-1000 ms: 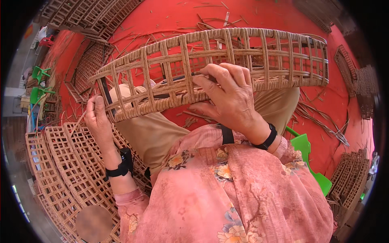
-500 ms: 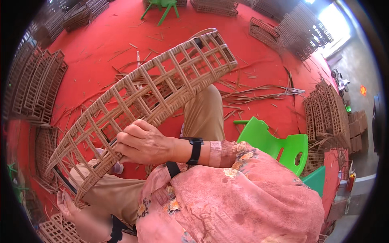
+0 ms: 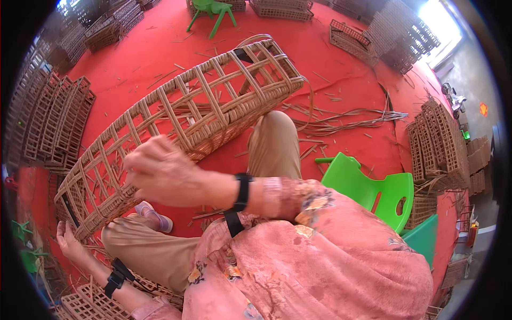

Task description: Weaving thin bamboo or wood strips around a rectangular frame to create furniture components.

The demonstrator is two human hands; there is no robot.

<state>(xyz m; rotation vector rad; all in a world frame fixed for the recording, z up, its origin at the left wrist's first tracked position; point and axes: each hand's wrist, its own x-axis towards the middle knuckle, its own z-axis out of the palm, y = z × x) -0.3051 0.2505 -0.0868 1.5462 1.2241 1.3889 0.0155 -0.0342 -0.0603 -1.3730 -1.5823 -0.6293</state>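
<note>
Wickerwork in hand: a long, curved, open-lattice basket frame of tan woven rattan (image 3: 186, 125) lies slantwise across the seated person's lap, its far end raised above the red floor covering (image 3: 341, 69) beyond the knee and its near end low at the person's left. The right hand (image 3: 160, 173), blurred, rests on the frame's near rim with the fingers curled loosely together over the weave; whether they pinch a strand cannot be told. The left hand (image 3: 68, 240), at the frame's lower end, touches its corner from beneath with fingers bent and slightly parted, its grip partly hidden. Both wrists bear black bands. Loose rattan strips (image 3: 346, 114) lie scattered on the floor just beyond the frame. A bright green plastic chair (image 3: 373, 186) stands at the person's right, and stacks of finished lattice panels (image 3: 50, 122) line the floor's edges.
</note>
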